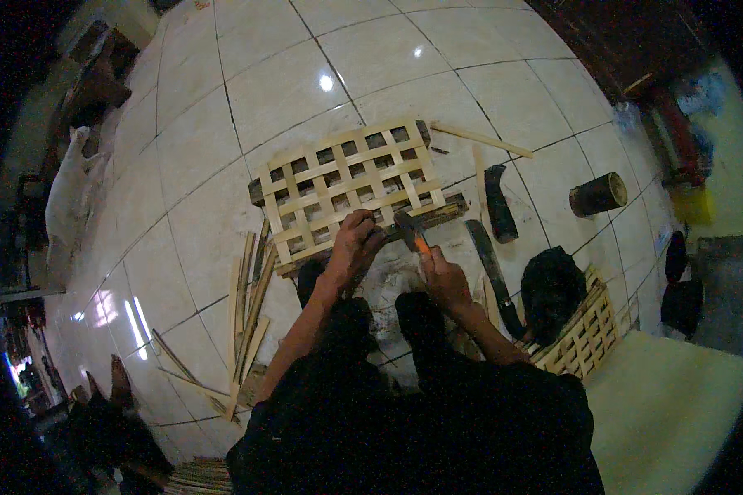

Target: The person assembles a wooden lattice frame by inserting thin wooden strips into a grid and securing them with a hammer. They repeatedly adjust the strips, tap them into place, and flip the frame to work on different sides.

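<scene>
A woven lattice of pale bamboo strips (312, 200) lies in front of me on a dark wooden board (422, 132). At its near edge, my left hand (357, 245) is closed, its fingertips pinched together. Whatever they hold, if anything, is too small to tell. My right hand (447, 280) is wrapped round the orange handle of a hammer (408, 229). The dark hammer head is just right of my left fingers, over the lattice's near edge, where thin strips lie along the board. Whether the head touches them I cannot tell.
Right of the lattice lie a machete (494, 276), a dark sheath-like piece (500, 206) and a bamboo tube (598, 195). A black bag (553, 285) sits by a second woven panel (582, 338). Loose strips (243, 313) lie at left. A white cat (68, 194) lies far left.
</scene>
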A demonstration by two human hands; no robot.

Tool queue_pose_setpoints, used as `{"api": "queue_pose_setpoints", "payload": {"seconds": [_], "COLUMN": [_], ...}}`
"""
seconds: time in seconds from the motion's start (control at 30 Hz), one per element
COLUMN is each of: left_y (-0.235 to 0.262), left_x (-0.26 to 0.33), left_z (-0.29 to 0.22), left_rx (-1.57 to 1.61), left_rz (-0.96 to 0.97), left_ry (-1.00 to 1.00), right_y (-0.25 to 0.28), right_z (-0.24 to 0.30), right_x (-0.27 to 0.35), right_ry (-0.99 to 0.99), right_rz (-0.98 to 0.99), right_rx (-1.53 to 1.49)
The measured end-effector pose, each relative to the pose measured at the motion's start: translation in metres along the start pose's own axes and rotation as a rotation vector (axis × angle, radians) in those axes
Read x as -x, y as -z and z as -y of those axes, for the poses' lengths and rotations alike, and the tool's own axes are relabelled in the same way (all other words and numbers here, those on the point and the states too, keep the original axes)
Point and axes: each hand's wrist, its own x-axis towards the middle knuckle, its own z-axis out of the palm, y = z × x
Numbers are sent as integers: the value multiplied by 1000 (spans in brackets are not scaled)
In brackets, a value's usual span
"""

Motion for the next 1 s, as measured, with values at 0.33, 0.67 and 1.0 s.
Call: {"api": "queue_pose_setpoints", "payload": {"seconds": [0.33,0.67,1.0], "left_y": [-45,-72,-64], "left_x": [57,88,77], "left_z": [22,51,29], "left_rx": [216,-380,-607], "left_rz": [399,287,120], "left_ry": [138,-196,-281], "right_y": [61,24,38], "right_z": [39,5,34], "right_x": [68,88,83], "right_ry": [-222,8,-348], "right_rz": [-96,-300,-158], "right_rx": [-217,-93,-400]}}
